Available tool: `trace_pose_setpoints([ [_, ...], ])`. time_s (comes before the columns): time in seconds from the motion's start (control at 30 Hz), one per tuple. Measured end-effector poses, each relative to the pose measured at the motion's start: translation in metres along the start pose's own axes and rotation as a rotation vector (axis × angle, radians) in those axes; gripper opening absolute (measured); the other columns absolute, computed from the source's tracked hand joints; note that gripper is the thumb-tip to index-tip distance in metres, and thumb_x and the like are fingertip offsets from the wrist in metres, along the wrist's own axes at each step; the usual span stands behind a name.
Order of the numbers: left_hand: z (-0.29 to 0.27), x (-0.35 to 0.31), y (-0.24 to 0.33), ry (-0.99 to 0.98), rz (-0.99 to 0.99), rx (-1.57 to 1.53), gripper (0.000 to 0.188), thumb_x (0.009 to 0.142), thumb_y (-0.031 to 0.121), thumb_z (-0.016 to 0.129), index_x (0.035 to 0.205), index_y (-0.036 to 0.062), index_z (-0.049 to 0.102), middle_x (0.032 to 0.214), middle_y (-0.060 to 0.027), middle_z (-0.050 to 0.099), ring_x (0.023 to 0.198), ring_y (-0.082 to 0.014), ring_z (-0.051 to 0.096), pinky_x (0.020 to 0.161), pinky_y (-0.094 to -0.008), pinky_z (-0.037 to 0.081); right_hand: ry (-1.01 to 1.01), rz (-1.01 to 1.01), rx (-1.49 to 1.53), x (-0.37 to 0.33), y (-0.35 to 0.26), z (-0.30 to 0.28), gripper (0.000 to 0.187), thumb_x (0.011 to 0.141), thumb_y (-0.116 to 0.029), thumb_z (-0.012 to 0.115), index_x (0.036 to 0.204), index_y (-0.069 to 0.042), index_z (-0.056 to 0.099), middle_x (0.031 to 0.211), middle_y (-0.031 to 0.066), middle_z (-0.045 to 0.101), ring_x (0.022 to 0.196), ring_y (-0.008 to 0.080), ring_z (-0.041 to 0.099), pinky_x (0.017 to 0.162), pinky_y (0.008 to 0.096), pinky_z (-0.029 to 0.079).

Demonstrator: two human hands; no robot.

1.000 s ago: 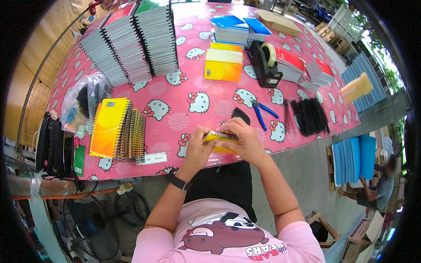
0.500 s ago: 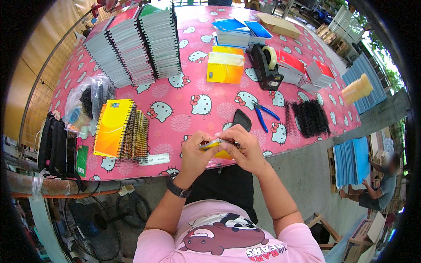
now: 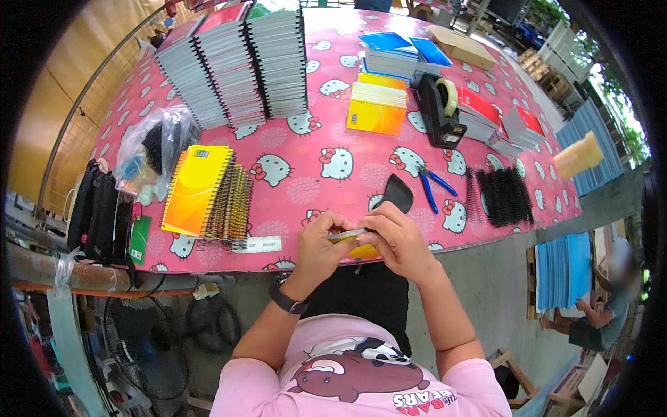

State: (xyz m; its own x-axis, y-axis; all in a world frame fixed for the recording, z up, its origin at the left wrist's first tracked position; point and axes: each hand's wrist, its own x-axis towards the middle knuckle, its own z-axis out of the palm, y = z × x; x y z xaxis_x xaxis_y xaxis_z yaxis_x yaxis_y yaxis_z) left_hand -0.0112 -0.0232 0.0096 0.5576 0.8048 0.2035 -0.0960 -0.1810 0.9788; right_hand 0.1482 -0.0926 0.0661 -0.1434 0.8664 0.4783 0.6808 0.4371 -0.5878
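Near the table's front edge, my left hand [image 3: 322,247] and my right hand [image 3: 399,240] both pinch a small yellow notebook [image 3: 365,251]. It is held edge up, and the fingers hide much of it. My fingertips meet along its upper edge; whether a coil sits there I cannot tell. Just beyond my right hand lies a black pouch-like piece [image 3: 396,192]. Beside it are blue-handled cutters [image 3: 434,189] with their handles apart. Further right is a pile of black spiral coils [image 3: 501,196]. Left of my hands leans a stack of yellow coil-bound notebooks [image 3: 197,191].
Tall notebook stacks [image 3: 278,66] stand at the back left. Yellow booklets [image 3: 376,117], blue booklets [image 3: 388,54], a black tape dispenser [image 3: 438,118] and red booklets [image 3: 479,111] fill the back right. A plastic bag [image 3: 149,156] sits left. Another person [image 3: 603,316] works beside blue sheets.
The table and its things have shifted slightly to the right in view. My right fingers have moved closer to the left ones along the notebook's edge. Both hands keep their hold.
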Motion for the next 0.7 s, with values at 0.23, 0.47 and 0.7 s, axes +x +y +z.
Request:
trace_pose_setpoints([
  [0.23,-0.063,-0.009,0.087,0.372,0.249,0.515,0.019,0.091,0.02,0.054,0.093,0.0022,0.058,0.084,-0.0077,0.058,0.076,-0.0169,0.056,0.068,-0.031,0.045,0.281,0.082,-0.047,-0.007,0.004,-0.013,0.061,0.078,-0.031,0.067,0.125,-0.001,0.044,0.111,0.0131,0.055,0.104,0.0267,0.052,0.088,0.037,0.04],
  [0.47,-0.153,-0.004,0.124,0.975,0.313,0.218,0.027,0.094,0.018,0.051,0.115,0.0018,0.046,0.095,-0.0049,0.05,0.081,-0.0088,0.049,0.066,-0.0214,0.044,0.386,0.309,0.099,-0.031,0.031,-0.003,0.03,0.08,-0.013,0.065,0.107,-0.003,0.057,0.108,0.0116,0.057,0.098,0.0233,0.054,0.076,0.0322,0.044],
  [0.7,-0.193,-0.035,0.075,0.773,0.028,1.214,0.037,0.081,0.021,0.064,0.11,0.0003,0.053,0.106,-0.0155,0.051,0.097,-0.0255,0.049,0.087,-0.0386,0.039,0.369,0.347,-0.048,-0.051,0.054,0.017,0.024,0.077,-0.005,0.064,0.101,-0.004,0.059,0.104,0.0118,0.058,0.098,0.0271,0.052,0.081,0.0341,0.043],
])
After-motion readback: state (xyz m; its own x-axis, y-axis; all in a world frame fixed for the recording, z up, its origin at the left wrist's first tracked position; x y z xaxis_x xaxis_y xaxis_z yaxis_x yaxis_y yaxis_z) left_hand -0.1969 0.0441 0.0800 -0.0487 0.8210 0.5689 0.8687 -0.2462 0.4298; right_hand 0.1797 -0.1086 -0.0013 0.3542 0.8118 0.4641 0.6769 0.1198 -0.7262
